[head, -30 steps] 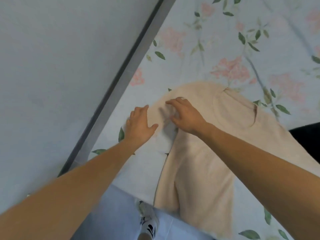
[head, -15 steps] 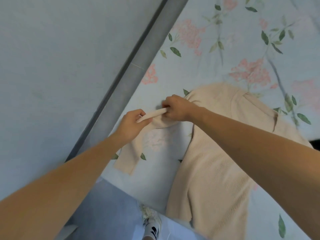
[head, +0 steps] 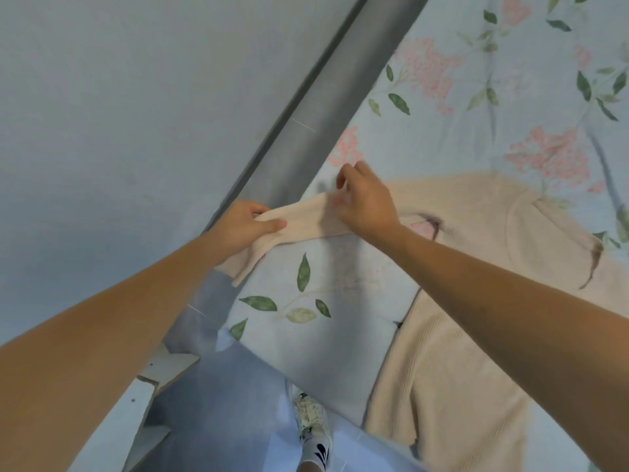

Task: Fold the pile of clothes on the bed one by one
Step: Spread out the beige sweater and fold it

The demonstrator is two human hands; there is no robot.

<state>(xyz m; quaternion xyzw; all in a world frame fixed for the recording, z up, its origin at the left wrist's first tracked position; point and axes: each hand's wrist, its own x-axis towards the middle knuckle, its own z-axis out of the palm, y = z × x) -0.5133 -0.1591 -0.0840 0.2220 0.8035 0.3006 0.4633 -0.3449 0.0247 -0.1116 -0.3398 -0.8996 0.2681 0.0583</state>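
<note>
Head view: sweater (head: pixel 452 379) sleeve (head: pixel 306 221) partly behind both hands, hem cut off.

Both bare forearms stretched forward. Left hand (head: pixel 242 223) curled, thumb on top, pinching the sleeve (head: pixel 308 221). Right hand (head: pixel 366 201) just beside it, knuckles up, fingers bent down gripping the same sleeve.

We have single head-worn wide-angle view, looking steeply down, close over pale-blue floral-print bedsheet (head: pixel 459 107); grey bed rail (head: pixel 306 137) left of it, white sneaker (head: pixel 313 424) below its near edge.
</note>
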